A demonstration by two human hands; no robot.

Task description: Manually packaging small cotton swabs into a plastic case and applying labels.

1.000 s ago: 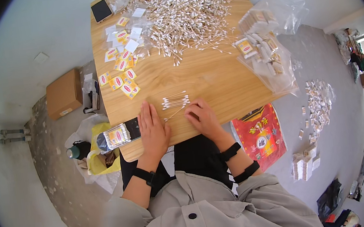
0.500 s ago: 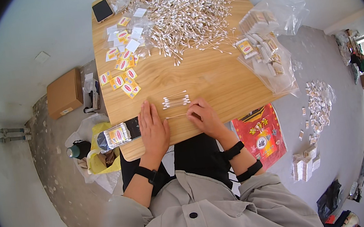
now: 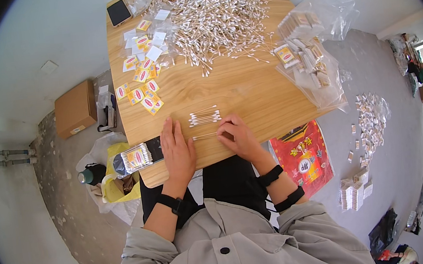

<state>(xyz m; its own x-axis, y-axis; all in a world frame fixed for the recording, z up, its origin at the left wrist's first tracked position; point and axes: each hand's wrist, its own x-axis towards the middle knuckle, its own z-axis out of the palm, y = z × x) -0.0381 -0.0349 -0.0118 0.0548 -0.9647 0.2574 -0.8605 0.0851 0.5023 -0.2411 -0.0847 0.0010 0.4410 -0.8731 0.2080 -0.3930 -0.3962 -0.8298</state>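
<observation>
My left hand (image 3: pixel 177 150) lies flat near the table's front edge, its fingers stretched out and holding nothing. Beside its thumb is one end of a single cotton swab (image 3: pixel 204 135). At the swab's other end are the curled fingers of my right hand (image 3: pixel 238 136), pinched on it. Just beyond, a small row of cotton swabs (image 3: pixel 204 117) lies side by side on the wood. Left of my left hand, a clear pack of cotton swabs (image 3: pixel 136 157) with a yellow label rests on a dark flat object (image 3: pixel 155 149).
A large heap of loose cotton swabs (image 3: pixel 217 13) covers the table's far part. Yellow and white cards (image 3: pixel 151 103) lie at left, near a phone (image 3: pixel 119 12). Filled packs (image 3: pixel 311 57) sit in clear plastic at right. More packs (image 3: pixel 368 127) lie on the floor.
My left hand has shifted very slightly to the left. My right hand stays almost still at the single swab, and the row of swabs is unchanged.
</observation>
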